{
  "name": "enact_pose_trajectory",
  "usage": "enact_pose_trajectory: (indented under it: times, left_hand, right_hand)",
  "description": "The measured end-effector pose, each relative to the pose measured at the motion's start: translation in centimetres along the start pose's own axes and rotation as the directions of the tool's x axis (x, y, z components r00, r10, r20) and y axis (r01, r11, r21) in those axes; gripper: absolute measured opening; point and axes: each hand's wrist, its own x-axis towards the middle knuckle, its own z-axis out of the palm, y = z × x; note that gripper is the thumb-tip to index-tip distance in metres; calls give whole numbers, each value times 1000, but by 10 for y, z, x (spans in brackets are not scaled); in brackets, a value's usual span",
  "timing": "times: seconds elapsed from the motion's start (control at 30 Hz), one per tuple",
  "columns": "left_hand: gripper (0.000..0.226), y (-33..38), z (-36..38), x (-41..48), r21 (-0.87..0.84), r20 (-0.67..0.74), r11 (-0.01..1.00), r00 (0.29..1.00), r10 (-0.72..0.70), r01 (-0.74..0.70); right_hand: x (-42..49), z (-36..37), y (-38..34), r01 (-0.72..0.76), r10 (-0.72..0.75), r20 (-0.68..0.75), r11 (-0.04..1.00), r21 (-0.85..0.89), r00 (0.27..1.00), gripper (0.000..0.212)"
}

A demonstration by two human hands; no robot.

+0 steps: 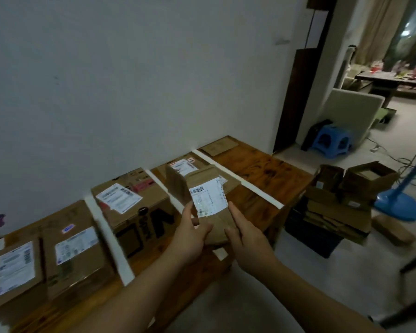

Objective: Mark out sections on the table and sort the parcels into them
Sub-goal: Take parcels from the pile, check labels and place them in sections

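Note:
I hold a small brown parcel (211,207) with a white barcode label in both hands above the front of the wooden table (257,169). My left hand (190,234) grips its lower left edge. My right hand (243,236) holds the right edge, thumb on the front. White tape strips (238,181) split the table into sections. Two labelled boxes (72,248) lie in the left section, a big box (132,203) in the middle one, and cardboard parcels (178,171) behind the one I hold. A flat parcel (219,145) lies at the far end.
The table stands against a white wall. On the floor to the right sit a pile of open and flattened cardboard boxes (341,198), a blue fan base (396,203), a small brown parcel (394,229) and a blue stool (332,140).

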Motion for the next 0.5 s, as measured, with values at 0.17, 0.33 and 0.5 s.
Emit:
enact_pose_trajectory:
  times: [0.17, 0.33, 0.5]
  left_hand:
    - [70, 21, 70, 41, 3, 26, 999, 999, -43, 43]
    - [73, 35, 100, 87, -15, 72, 999, 997, 41, -40]
    - [67, 45, 106, 153, -37, 77, 996, 994, 79, -77]
  right_hand:
    - [24, -64, 46, 60, -60, 143, 998, 4, 988, 88]
    - [72, -93, 81, 61, -58, 70, 998, -34, 996, 89]
    - [139, -110, 101, 25, -20, 93, 998, -51, 995, 88]
